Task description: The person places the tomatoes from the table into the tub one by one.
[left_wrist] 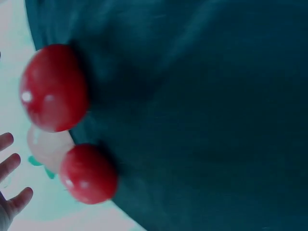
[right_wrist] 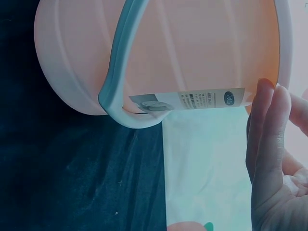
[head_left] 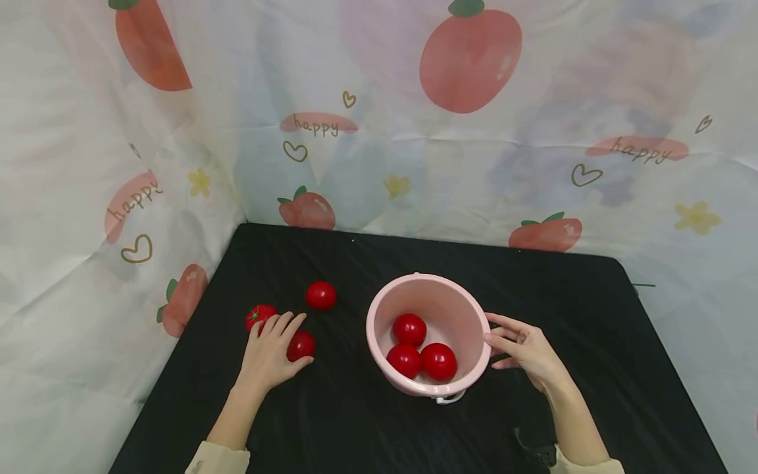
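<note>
My left hand (head_left: 269, 352), fingers spread, hovers over two red tomatoes on the table's left side. One is a tomato with a green calyx (head_left: 256, 316), partly behind the fingers; the other tomato (head_left: 302, 345) shows between index finger and thumb. A third tomato (head_left: 322, 295) lies just beyond the fingertips. Two tomatoes, an upper one (left_wrist: 54, 89) and a lower one (left_wrist: 89, 174), appear in the left wrist view. Fairly straight fingers of my right hand (head_left: 527, 352) touch the right rim of a pink bucket (head_left: 376, 329), which stands upright with three tomatoes (head_left: 439, 362) inside.
The bucket's pale handle (head_left: 451, 398) hangs down on its near side. A label (right_wrist: 204, 99) is stuck to the bucket wall. Black cloth (head_left: 349, 421) covers the table, and a printed curtain (head_left: 379, 158) hangs behind and along the left.
</note>
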